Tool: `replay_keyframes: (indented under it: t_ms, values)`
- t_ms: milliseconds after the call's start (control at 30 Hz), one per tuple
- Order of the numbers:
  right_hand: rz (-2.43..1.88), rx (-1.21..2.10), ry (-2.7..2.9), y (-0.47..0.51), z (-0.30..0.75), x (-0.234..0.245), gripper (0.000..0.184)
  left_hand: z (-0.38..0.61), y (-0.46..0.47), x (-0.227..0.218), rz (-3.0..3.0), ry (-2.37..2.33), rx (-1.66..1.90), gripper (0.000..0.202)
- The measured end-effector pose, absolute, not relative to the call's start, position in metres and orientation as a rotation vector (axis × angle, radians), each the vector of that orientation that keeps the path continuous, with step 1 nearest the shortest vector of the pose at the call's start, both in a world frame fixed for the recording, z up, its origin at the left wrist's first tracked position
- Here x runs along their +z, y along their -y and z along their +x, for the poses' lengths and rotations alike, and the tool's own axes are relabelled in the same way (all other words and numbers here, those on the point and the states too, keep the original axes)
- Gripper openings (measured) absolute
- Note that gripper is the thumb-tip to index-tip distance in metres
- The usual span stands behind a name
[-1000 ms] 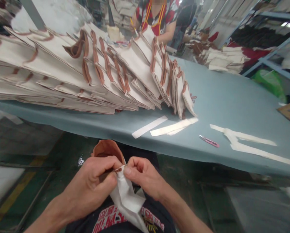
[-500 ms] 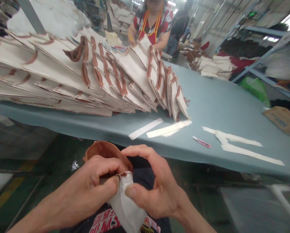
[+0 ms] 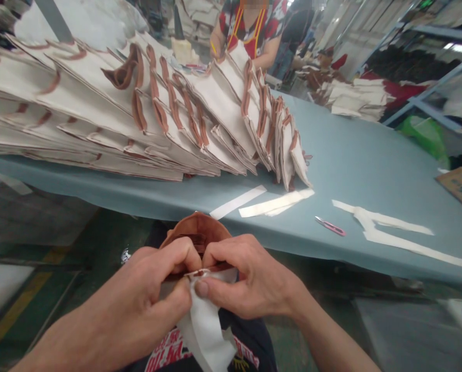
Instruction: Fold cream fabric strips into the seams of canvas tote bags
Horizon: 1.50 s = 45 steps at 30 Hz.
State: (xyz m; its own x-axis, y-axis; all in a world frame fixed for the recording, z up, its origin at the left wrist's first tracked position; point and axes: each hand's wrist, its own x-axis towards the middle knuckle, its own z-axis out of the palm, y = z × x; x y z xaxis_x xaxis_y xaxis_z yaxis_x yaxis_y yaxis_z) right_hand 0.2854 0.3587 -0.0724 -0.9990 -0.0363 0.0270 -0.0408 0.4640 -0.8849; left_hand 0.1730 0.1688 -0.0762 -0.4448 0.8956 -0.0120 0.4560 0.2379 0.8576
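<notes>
Low in the middle of the head view, both hands pinch one cream cloth bag at its top edge. A brown handle loop of the bag arches up just above the fingers. My left hand grips the bag's edge from the left, thumb pressed on the cloth. My right hand grips it from the right, thumb tip on the seam and fingers curled over the handle. The bag hangs down over my lap, below the front edge of the blue-grey table.
A long slanted stack of cream bags with brown handles covers the table's left half. Cloth strips and a small pink cutter lie near the front edge. Another person in a red apron works at the far side. Shelving stands at right.
My right hand's fingers, raised and spread half a second ago, have closed down over the handle. The brown handle loop sits higher and more central. The view has shifted slightly.
</notes>
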Motion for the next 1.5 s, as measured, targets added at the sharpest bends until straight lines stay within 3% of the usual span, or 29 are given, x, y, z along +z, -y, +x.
replay_keyframes:
  t_ms: [133,567,733,867,1033,1233,1433,1500]
  values:
    - [-0.038,1.781,2.613,-0.358,0.285,-0.078,0.019,0.173,-0.167,-0.080,1.330,-1.983,1.146,0.024]
    - [-0.219,2.142,2.374,-0.351,0.293,-0.091,0.010,0.172,-0.164,-0.109,1.929,-2.038,1.247,0.029]
    - [-0.378,2.616,2.024,-0.342,0.295,-0.102,0.023,0.169,-0.163,-0.116,2.213,-1.995,1.268,0.035]
    - [-0.414,2.711,1.884,-0.340,0.295,-0.108,0.022,0.170,-0.159,-0.123,2.314,-2.110,1.183,0.030]
    - [-0.580,2.650,1.925,-0.337,0.292,-0.108,0.018,0.174,-0.158,-0.130,2.308,-2.176,1.201,0.031]
    - [-0.424,2.442,2.149,-0.337,0.296,-0.088,0.014,0.182,-0.156,-0.119,1.974,-2.041,1.425,0.034]
    - [-0.094,1.711,2.413,-0.339,0.303,-0.080,0.008,0.169,-0.147,-0.099,1.664,-1.978,1.104,0.019]
    - [0.006,1.496,2.426,-0.341,0.303,-0.082,0.008,0.163,-0.149,-0.094,1.620,-1.953,0.992,0.028]
